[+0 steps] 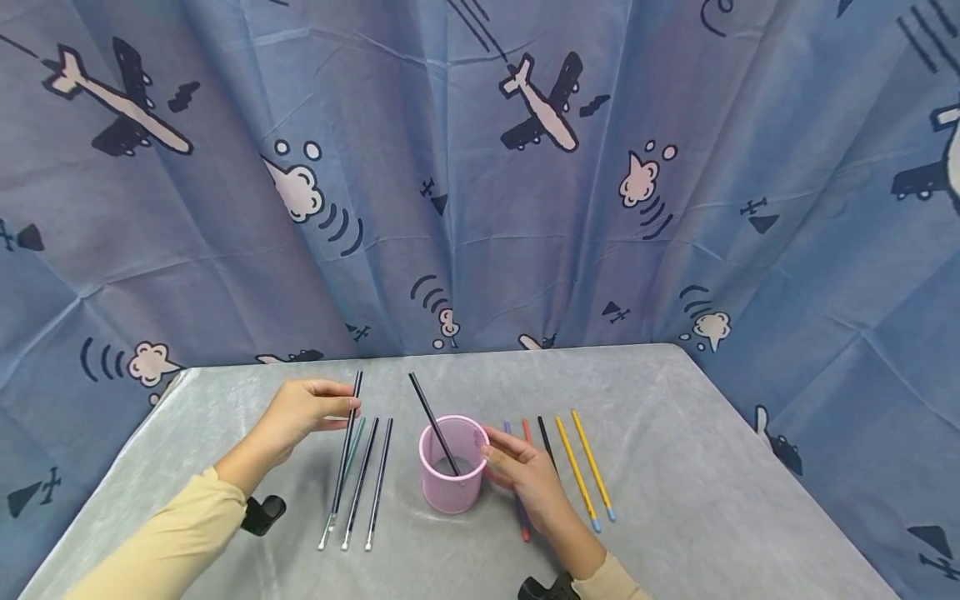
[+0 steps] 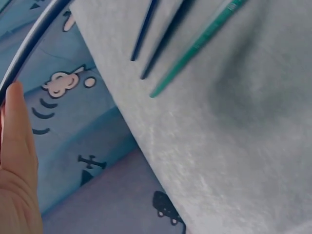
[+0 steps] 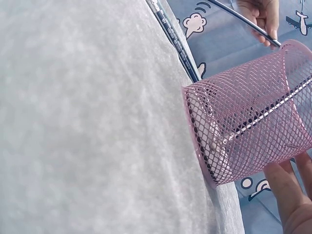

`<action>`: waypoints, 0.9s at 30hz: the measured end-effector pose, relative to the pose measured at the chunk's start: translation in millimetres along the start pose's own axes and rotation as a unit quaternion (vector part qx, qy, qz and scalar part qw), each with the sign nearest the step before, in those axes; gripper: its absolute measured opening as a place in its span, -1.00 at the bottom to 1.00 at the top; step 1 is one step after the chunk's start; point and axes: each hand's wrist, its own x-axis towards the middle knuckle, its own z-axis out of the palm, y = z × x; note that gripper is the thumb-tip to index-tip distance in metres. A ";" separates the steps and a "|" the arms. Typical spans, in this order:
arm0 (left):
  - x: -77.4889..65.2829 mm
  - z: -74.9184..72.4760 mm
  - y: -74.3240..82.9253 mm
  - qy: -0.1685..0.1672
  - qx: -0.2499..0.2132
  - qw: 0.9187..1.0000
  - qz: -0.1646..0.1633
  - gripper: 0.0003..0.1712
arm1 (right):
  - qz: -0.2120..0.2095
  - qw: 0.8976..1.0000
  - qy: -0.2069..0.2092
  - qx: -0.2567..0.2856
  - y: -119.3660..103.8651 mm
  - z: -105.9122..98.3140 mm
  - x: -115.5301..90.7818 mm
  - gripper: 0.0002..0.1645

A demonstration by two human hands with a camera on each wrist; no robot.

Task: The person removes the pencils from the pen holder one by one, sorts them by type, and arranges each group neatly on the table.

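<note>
Near its upper end, my left hand (image 1: 311, 412) pinches a dark pencil (image 1: 347, 450), which slants down over the table beside a green pencil (image 2: 195, 48). Two more dark pencils (image 1: 361, 483) lie just right of it, white ends toward me. My right hand (image 1: 534, 482) holds the pink mesh pen cup (image 1: 450, 493) from the right, thumb at the rim and fingers along its side. Inside the cup leans one dark pencil (image 1: 429, 414); its lower part shows through the mesh (image 3: 239, 97) in the right wrist view.
Right of the cup lie a purple pencil (image 1: 521, 510), a red pencil (image 1: 526, 533), a black pencil (image 1: 546, 437) and two yellow pencils (image 1: 588, 454) with blue ends. A grey cloth covers the table (image 1: 675, 500). Behind it hangs a blue curtain (image 1: 480, 192) with printed planes.
</note>
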 end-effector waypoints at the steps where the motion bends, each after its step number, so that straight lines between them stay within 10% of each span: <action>1: 0.9 -0.8 -1.5 -0.002 0.002 1.000 -0.001 -0.60 | -0.002 1.000 0.000 -0.001 0.0 0.0 -0.6 -0.43; 27: 25.2 -35.9 -46.2 -0.037 0.051 0.995 -0.074 -0.48 | -0.001 1.000 -0.004 0.002 0.3 -0.6 0.3 -0.43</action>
